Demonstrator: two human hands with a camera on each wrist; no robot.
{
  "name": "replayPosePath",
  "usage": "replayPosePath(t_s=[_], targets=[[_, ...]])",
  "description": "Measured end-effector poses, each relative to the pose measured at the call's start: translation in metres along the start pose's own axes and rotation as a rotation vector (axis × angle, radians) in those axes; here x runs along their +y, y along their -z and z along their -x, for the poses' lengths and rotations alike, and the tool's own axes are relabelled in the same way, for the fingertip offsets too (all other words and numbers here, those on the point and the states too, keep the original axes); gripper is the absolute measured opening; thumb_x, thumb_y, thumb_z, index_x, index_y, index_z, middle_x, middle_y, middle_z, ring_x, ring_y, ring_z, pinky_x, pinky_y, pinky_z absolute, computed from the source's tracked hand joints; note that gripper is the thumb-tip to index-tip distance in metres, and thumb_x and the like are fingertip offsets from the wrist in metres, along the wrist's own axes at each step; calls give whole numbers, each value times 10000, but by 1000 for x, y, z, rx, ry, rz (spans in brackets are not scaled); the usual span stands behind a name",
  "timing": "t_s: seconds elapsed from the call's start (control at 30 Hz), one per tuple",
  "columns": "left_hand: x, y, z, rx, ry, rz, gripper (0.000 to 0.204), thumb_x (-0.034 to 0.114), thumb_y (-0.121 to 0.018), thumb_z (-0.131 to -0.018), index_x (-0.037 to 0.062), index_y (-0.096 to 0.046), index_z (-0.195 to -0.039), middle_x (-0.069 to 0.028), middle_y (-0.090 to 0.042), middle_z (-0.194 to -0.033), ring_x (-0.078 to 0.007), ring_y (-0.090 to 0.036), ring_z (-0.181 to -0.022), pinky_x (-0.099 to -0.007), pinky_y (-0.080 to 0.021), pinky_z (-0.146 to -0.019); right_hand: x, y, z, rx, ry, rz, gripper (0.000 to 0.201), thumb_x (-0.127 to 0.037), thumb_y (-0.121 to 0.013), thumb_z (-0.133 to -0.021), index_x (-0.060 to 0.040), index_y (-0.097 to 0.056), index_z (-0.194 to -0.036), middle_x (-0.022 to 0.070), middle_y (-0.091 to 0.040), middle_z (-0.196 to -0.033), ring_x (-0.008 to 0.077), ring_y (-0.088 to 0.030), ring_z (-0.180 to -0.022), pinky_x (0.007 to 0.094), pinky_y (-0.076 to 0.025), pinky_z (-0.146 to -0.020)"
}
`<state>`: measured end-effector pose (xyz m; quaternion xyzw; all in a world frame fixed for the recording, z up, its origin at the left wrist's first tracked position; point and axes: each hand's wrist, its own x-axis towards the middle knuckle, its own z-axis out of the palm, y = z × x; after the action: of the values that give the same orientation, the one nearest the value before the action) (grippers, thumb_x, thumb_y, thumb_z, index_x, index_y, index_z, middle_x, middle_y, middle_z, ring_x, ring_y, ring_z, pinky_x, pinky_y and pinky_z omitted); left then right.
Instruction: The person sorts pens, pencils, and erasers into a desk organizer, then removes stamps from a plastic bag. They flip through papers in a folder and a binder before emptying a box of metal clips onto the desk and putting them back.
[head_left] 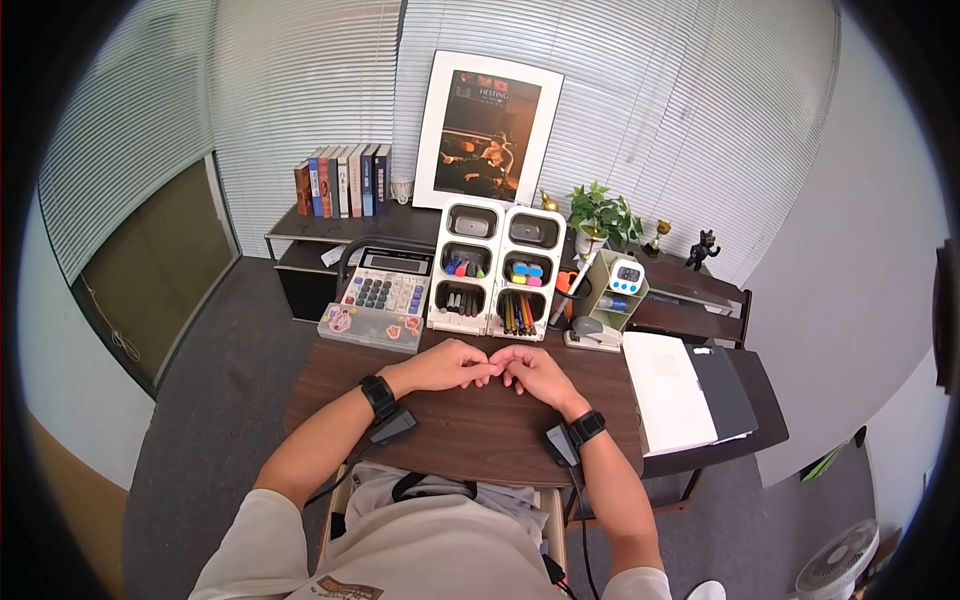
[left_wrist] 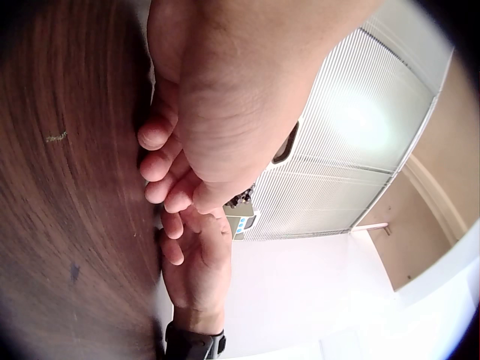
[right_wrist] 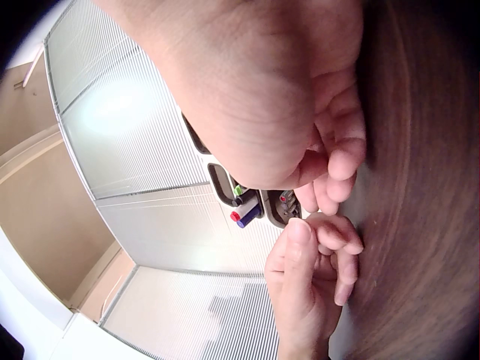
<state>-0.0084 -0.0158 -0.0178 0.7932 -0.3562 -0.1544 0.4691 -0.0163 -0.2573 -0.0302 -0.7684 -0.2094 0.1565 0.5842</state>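
Observation:
My left hand [head_left: 446, 365] and right hand [head_left: 535, 373] rest on the brown wooden desk, fingertips meeting at the middle. The fingers of both are loosely curled, with no object between them. In the left wrist view the left hand [left_wrist: 225, 112] is close, with the right hand [left_wrist: 199, 262] beyond it. From the right wrist, the right hand [right_wrist: 255, 97] fills the top and the left hand [right_wrist: 304, 277] shows below. Just past the hands stands a white organizer [head_left: 492, 232] with pens and markers in its compartments. Nearest the left hand is a translucent pencil case [head_left: 370, 328] with stickers.
A calculator [head_left: 388, 290] sits behind the case. To the right are a stapler [head_left: 594, 335], a green holder with a digital timer [head_left: 627, 275], and an open white folder [head_left: 670, 390]. Books [head_left: 343, 182], a framed poster [head_left: 488, 135] and a potted plant [head_left: 603, 214] stand at the back.

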Motion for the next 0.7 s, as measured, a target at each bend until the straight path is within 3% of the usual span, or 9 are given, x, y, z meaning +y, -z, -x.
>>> replayPosePath(t_s=[0.17, 0.27, 0.33, 0.37, 0.47, 0.53, 0.6, 0.63, 0.7], targets=[[-3, 1, 0, 0, 9, -8, 335, 302, -618, -1049, 12, -749, -945, -34, -733, -839, -85, -614, -667, -264, -501, -641, -5, 0, 1, 27, -35, -5, 288, -14, -469, -1026, -21, -697, -1201, 12, -701, -1003, 74, -630, -852, 233, -521, -672], [-2, 0, 0, -4, -8, 7, 355, 323, -625, -1048, 9, -747, -938, -41, -736, -834, -92, -615, -654, -266, -503, -627, -6, 3, 2, 117, -96, -194, 311, -18, -470, -1043, 7, -648, -1297, 71, -716, -1145, 127, -683, -992, 262, -574, -807], [-3, -1, 0, 14, -6, 16, 370, 338, -630, -1046, 6, -744, -929, -48, -737, -829, -98, -614, -643, -268, -506, -617, -10, 5, 3, 142, -168, -539, 371, -3, -454, -1051, 57, -542, -1406, 154, -669, -1329, 193, -684, -1148, 320, -578, -979], [-5, -1, 0, 16, -6, 28, 371, 337, -629, -1047, 4, -743, -927, -50, -738, -827, -101, -617, -642, -270, -508, -619, -9, 7, 3, 132, -173, -519, 371, -3, -454, -1051, 57, -542, -1406, 154, -669, -1329, 193, -684, -1148, 320, -578, -979], [-5, -1, 2, 28, -30, 38, 373, 333, -625, -1050, 1, -740, -925, -56, -737, -820, -107, -627, -644, -275, -513, -622, 2, 16, -2, 71, -168, -943, 489, -11, -439, -980, 119, -438, -1451, 281, -529, -1492, 353, -557, -1376, 449, -486, -1153], [-5, 1, 3, 40, -58, 38, 372, 329, -623, -1051, -1, -738, -923, -59, -737, -815, -110, -635, -648, -278, -516, -624, 0, 19, -1, 44, -168, -938, 564, -127, -454, -953, 140, -423, -1448, 309, -481, -1530, 404, -500, -1424, 489, -441, -1189], [-7, -1, 3, 24, -74, 2, 381, 334, -621, -1052, -3, -740, -919, -65, -741, -810, -117, -651, -656, -289, -523, -625, -7, 21, 2, -48, -152, -1199, 639, -207, -427, -943, 170, -379, -1456, 327, -445, -1550, 420, -492, -1426, 510, -414, -1205], [-9, -1, 1, 46, -83, 22, 381, 334, -621, -1052, -3, -740, -919, -65, -741, -810, -117, -651, -656, -289, -523, -625, -7, 19, 1, -39, -135, -1163, 748, -411, -442, -1007, 179, -370, -1462, 325, -450, -1548, 415, -496, -1423, 506, -401, -1211], [-12, 0, 0, 17, -109, -24, 397, 345, -611, -1055, -3, -745, -917, -72, -745, -808, -129, -667, -661, -305, -530, -627, -12, 20, -3, -98, -168, -1206, 821, -509, -440, -1018, 176, -372, -1464, 321, -461, -1541, 406, -503, -1418, 499, -406, -1207]])
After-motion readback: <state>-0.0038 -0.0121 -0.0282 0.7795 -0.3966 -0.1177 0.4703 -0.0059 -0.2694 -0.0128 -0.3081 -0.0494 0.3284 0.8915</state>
